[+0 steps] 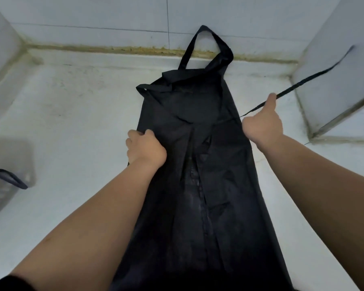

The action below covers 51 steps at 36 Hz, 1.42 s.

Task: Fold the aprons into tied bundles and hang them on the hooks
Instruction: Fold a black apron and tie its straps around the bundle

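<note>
Left hand (145, 148): fingers curled, gripping the left edge of the black apron (200, 164) at waist level. Right hand (262, 122): closed round the apron's tie strap (315, 76), which runs taut up and right toward the side wall. Apron: laid lengthwise on the white counter (72, 122), side panels folded inward, neck loop (206, 46) resting against the tiled back wall. Grey plastic basket (6, 192): far left counter edge, dark strap draped over its rim.
</note>
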### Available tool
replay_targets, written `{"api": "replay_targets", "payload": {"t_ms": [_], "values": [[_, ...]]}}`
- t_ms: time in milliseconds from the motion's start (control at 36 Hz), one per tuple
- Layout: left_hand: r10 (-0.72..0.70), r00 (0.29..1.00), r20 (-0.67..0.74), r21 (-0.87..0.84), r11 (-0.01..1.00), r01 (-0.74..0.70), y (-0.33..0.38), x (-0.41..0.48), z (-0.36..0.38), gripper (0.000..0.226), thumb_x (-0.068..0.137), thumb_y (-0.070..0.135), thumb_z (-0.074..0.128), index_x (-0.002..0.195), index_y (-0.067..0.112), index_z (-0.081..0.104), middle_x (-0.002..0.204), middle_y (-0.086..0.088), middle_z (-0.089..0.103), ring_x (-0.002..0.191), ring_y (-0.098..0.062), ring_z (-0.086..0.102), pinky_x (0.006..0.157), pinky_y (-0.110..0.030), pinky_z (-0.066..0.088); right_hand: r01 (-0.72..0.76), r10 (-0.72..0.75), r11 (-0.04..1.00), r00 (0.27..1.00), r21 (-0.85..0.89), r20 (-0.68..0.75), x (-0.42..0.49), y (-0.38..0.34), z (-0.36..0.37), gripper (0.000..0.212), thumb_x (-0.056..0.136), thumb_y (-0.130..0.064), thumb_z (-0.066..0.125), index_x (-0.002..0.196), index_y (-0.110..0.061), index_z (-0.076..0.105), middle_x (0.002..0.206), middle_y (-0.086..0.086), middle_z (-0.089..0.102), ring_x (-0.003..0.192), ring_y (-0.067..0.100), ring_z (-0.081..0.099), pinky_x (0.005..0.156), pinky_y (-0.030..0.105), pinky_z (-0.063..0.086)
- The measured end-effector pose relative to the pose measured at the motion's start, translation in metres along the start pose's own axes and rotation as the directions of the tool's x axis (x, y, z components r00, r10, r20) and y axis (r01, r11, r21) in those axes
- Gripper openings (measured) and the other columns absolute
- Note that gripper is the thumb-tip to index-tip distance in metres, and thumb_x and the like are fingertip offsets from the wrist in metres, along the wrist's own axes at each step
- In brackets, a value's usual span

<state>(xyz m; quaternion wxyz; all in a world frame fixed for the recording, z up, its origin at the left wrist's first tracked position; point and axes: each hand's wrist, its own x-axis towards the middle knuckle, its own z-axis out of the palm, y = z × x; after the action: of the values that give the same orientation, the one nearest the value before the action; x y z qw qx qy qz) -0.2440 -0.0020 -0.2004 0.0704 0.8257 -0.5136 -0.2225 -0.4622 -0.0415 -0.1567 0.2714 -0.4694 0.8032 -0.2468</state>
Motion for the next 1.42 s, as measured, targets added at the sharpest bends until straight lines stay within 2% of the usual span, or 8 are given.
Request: {"api": "replay_targets", "payload": {"t_ms": [139,306,556,639,889,1139,1278,1417], "values": [[0.371,0.918,0.139,-0.243,0.912,-0.332,0.03,-0.019,0.011,0.034,0.094,0.031,0.055,0.127,0.02,0.058,0.117,-0.001,0.061,0.108,-0.02,0.057,0.085,-0.02,0.037,-0.005,0.008,1.0,0.987,-0.018,0.158,-0.012,0.021,0.002,0.064,0.087,-0.011,0.046,0.147,-0.014,0.025,0.124,0.011,0.055,0.113,0.032,0.053,0.089,0.031,0.043],[0.231,0.878,0.419,-0.512,0.859,0.018,0.044,-0.023,0.028,0.06,0.088,0.026,0.068,0.139,0.013,0.041,0.123,-0.004,0.057,0.103,-0.016,0.057,0.087,-0.031,0.051,0.122,-0.099,0.992,0.865,-0.016,0.492,-0.031,0.032,0.019,0.055,0.091,-0.019,0.055,0.143,-0.019,0.038,0.135,0.007,0.051,0.114,0.021,0.054,0.098,0.027,0.042],[0.325,0.76,0.563,-0.725,0.636,0.264,0.049,-0.025,0.03,0.013,0.087,0.006,0.063,0.089,0.018,0.061,0.098,-0.002,0.064,0.1,-0.016,0.06,0.093,-0.034,0.05,0.129,-0.143,0.99,0.822,0.066,0.551,-0.035,0.044,0.021,0.073,0.089,-0.021,0.063,0.149,-0.025,0.022,0.147,0.005,0.038,0.13,0.019,0.042,0.088,0.018,0.032],[0.338,0.736,0.587,-0.753,0.563,0.342,0.049,-0.027,0.024,0.008,0.09,0.007,0.062,0.089,0.014,0.059,0.084,-0.001,0.067,0.075,-0.013,0.066,0.067,-0.029,0.055,0.138,-0.128,0.99,0.813,0.026,0.568,-0.035,0.042,0.024,0.075,0.088,-0.026,0.064,0.15,-0.027,0.021,0.147,0.006,0.035,0.128,0.02,0.043,0.085,0.02,0.033],[0.103,0.995,0.017,-0.652,0.755,-0.068,0.023,0.011,-0.013,0.015,0.09,0.026,0.064,0.076,0.023,0.061,0.073,0.008,0.058,0.066,-0.01,0.052,0.062,-0.024,0.042,0.192,-0.019,0.958,0.781,-0.211,0.624,-0.042,0.02,0.033,0.083,0.082,-0.058,0.06,0.149,-0.025,0.024,0.15,0.007,0.021,0.13,0.03,0.04,0.107,0.04,0.038],[-0.13,0.852,-0.508,-0.317,0.947,-0.045,-0.003,0.048,-0.064,0.046,0.095,0.033,0.052,0.14,0.03,0.041,0.135,0.005,0.049,0.131,-0.025,0.037,0.108,-0.044,0.026,0.174,0.1,0.859,0.866,-0.482,0.491,-0.05,0.003,0.056,0.091,0.075,-0.067,0.061,0.144,-0.017,0.026,0.141,0.012,0.03,0.122,0.034,0.045,0.099,0.046,0.042],[0.232,0.941,-0.247,-0.195,0.939,-0.283,-0.019,0.045,-0.035,0.033,0.089,0.017,0.056,0.121,0.022,0.062,0.123,-0.008,0.057,0.112,-0.026,0.055,0.093,-0.028,0.038,0.248,-0.017,0.834,0.905,-0.493,0.426,-0.049,-0.001,0.069,0.024,0.094,-0.038,0.046,0.099,-0.015,0.049,0.113,0.007,0.059,0.091,0.025,0.054,0.076,0.034,0.045],[0.383,0.883,0.27,-0.071,0.923,-0.379,-0.017,0.022,-0.012,0.017,0.083,0.042,0.067,0.082,0.027,0.06,0.081,0.012,0.06,0.085,-0.013,0.06,0.073,-0.026,0.045,0.347,0.019,0.745,0.843,-0.57,0.538,-0.047,-0.014,0.069,0.051,0.083,-0.063,0.054,0.103,-0.016,0.05,0.093,0.002,0.051,0.092,0.023,0.055,0.072,0.032,0.046]]}}
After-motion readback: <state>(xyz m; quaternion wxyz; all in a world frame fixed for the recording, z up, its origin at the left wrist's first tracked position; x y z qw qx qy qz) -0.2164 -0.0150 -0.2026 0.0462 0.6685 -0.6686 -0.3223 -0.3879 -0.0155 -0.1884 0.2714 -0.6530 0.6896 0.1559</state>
